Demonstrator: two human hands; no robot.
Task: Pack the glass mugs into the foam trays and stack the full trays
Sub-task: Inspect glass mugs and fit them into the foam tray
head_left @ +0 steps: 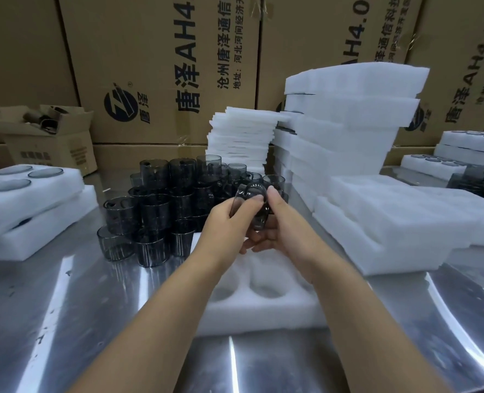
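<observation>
Mug (252, 207) sits tilted above the empty tray (263, 314) on the counter (93, 307), left grip (226, 225) and right grip (287, 226) both curled round it; best turn it upright, centre over a pocket (266, 285), press in gently.

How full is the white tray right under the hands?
Empty where it shows: the foam tray has bare round holes, with no mugs in them. Part of it is hidden.
</observation>
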